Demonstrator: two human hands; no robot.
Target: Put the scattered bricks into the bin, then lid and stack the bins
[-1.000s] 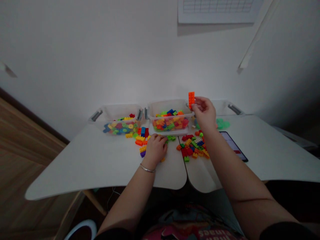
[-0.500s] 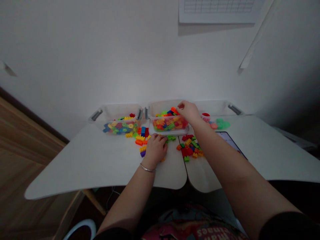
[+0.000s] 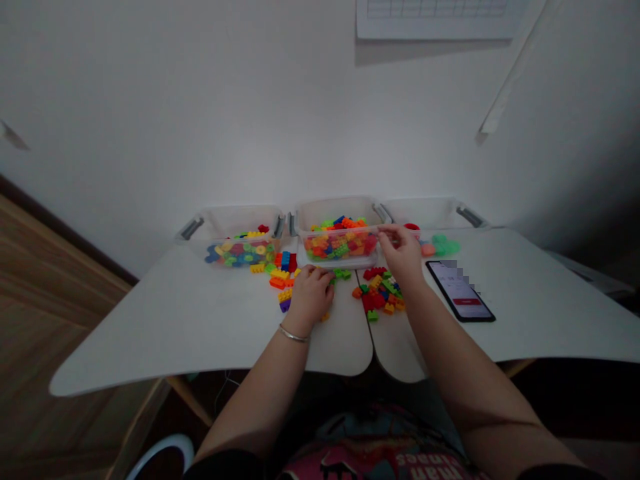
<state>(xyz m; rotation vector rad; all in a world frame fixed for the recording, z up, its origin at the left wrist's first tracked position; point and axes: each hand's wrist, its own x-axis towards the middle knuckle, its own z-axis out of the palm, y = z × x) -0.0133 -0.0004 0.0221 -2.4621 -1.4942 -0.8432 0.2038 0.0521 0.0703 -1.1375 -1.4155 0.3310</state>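
Bricks (image 3: 350, 223) lie left of my loosely open right grip (image 3: 399, 251) and around my left grip (image 3: 311, 293), whose hold I can't tell.

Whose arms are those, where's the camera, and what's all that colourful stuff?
No machine here! These are a person's own bare hands. The camera sits on their head, looking forward and down, so you see what they see.

On the white table are loose toy blocks in many colours and a phone. Along the back stand three see-through boxes: the left box, the middle box and the right box, all with colourful pieces showing.

The left hand, with a bracelet on its wrist, rests among the blocks; its palm is hidden, so I can't tell whether it holds any. The right hand is by the middle box's front corner, with no block showing in its fingers.
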